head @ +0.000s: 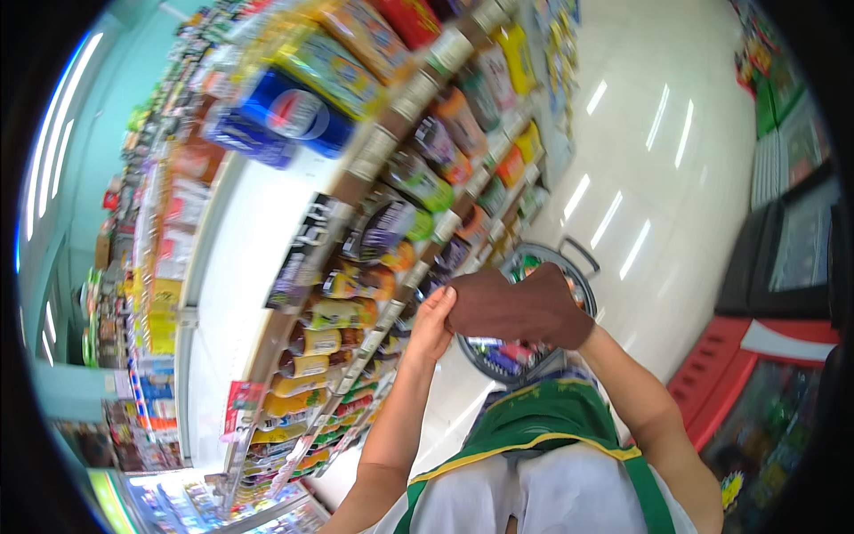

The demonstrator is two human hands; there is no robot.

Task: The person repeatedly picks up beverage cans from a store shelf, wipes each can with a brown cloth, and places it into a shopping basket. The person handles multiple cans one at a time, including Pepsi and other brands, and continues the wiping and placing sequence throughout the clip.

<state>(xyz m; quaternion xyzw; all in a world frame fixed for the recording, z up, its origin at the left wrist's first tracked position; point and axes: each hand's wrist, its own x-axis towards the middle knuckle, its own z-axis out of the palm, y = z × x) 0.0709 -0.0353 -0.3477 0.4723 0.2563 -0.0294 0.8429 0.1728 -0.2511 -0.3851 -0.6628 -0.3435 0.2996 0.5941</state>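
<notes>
My left hand (pixel 435 322) pinches the left edge of a brown cloth (pixel 510 304) between thumb and fingers. The cloth spreads across to my right hand (pixel 591 338), which it covers down to the wrist, so those fingers are hidden. Beneath the cloth, on the floor, stands a dark grey shopping basket (pixel 587 287) with a raised handle (pixel 590 250). Several colourful packaged goods (pixel 507 355) lie in it, partly hidden by the cloth. A green apron (pixel 540 417) with yellow trim covers my front.
To the left, a tilted-looking shelf unit holds rows of bottled drinks (pixel 393 220). On its white top shelf (pixel 220 320) stand a blue Pepsi pack (pixel 300 113) and yellow packs (pixel 333 63). Glossy floor tiles (pixel 640 167) run ahead. A red chest freezer (pixel 710 364) stands at right.
</notes>
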